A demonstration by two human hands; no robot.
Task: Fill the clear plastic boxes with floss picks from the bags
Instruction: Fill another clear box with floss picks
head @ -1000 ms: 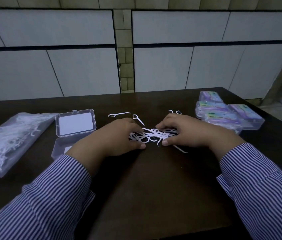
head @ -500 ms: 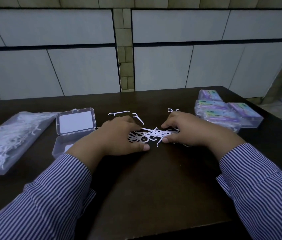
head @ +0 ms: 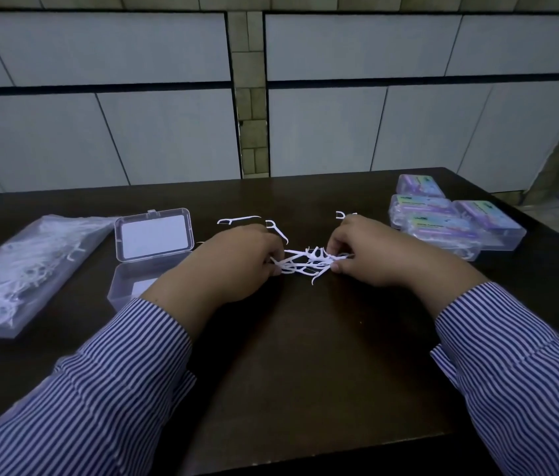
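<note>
Fingers of the left hand and right hand are pinching together a loose bunch of floss picks at frame centre on the counter, likely needing carrying next to the open clear box at left.

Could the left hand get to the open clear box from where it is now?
Probably yes. The open box lies right beside the left hand on its own side, with nothing between them. But that hand grips the bunch of floss picks together with the right hand.
</note>
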